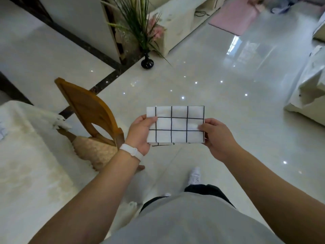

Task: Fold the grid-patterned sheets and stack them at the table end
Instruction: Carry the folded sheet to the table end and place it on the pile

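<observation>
The single head-worn wide-angle camera looks forward and down, close over the sheet (175, 124) at centre; floor (228, 81) stretches far ahead, table (26, 155) lies near left.

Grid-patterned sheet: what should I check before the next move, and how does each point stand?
1. Grid-patterned sheet folded to a small rectangle: ok.
2. Left hand grips its left edge: ok.
3. Right hand pinches its right edge: ok.
4. Layers aligned: not ok, a strip shows below the bottom edge.
5. Sheet over the table: not ok, held above the floor.
6. Stack at the table end: cannot tell.
</observation>
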A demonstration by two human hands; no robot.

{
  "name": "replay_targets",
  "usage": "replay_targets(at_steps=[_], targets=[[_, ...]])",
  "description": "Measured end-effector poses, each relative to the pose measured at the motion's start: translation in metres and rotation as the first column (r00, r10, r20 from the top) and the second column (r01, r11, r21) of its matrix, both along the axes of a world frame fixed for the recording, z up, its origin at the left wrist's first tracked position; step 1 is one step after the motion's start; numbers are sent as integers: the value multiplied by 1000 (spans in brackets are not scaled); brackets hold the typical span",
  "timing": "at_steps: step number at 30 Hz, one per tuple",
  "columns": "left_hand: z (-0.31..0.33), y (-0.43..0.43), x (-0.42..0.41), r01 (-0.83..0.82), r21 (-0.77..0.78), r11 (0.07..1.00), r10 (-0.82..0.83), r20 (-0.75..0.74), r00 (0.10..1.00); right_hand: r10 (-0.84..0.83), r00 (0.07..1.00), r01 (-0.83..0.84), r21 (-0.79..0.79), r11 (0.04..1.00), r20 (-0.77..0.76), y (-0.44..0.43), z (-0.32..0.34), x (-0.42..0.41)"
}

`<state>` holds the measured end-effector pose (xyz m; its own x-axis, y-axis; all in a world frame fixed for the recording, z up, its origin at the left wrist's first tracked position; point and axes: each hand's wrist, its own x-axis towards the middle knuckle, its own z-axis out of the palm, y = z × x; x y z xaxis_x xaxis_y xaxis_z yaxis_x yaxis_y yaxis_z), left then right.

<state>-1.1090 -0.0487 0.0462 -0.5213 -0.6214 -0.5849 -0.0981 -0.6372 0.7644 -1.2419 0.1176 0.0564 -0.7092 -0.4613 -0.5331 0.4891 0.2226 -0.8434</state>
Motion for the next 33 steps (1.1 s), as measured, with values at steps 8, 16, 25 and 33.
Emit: replay_targets(at_steps=[8, 16, 25, 33], targets=[[-10, -67, -66, -129, -28, 991, 131, 57, 990, 93, 993, -94, 3, 996, 76, -83, -25, -80], [-5, -146, -161, -293, -49, 955, 297, 126, 947, 241, 964, -238, -44, 970, 109, -189, -19, -194], [18, -221, -195, -467, -82, 881, 473, 97, 876, 443, 892, -437, -75, 896, 93, -303, -5, -255], [5, -314, -175, -588, -76, 805, 593, 113, 797, 571, 816, -571, -28, 820, 88, -421, -14, -248]])
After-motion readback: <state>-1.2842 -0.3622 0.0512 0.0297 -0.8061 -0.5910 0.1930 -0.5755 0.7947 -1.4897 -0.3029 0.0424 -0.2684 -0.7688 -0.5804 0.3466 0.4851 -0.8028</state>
